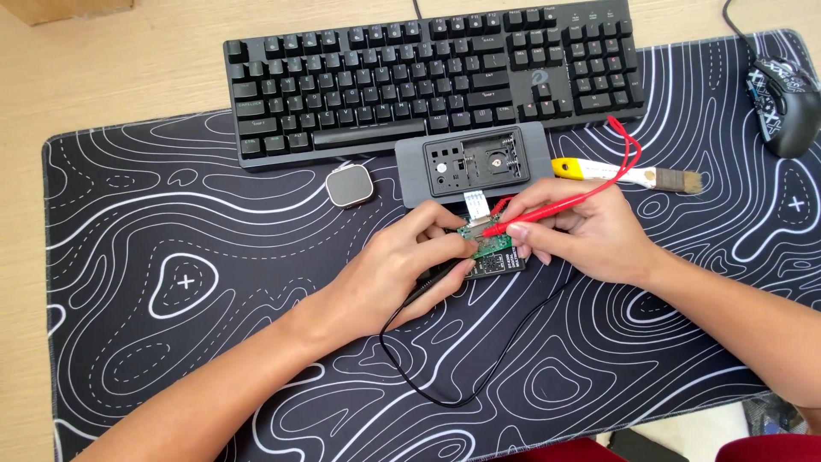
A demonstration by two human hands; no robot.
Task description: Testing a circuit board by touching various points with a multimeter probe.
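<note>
At frame centre, left hand [402, 265] pinched a small green circuit board [489, 248], fingers closed on its edge, likely to keep it steady; a thin black probe [436, 278] seemed tucked under the same hand, its black lead [445, 389] looping toward the bottom. Right hand [590, 235] was clamped pen-style on a slim red probe [539, 214], tip on the board, red wire [631, 150] arcing up behind. Just above, touching by a white ribbon cable [475, 204], lay an opened grey rectangular device case [475, 162]. Black mechanical keyboard [432, 73] sat at top, black patterned mouse [782, 98] upper right, yellow-handled brush [629, 174] right of the case, small rounded grey puck [350, 185] left of it. Black desk mat with white contour lines [171, 282] covered a light wooden table [103, 77].
</note>
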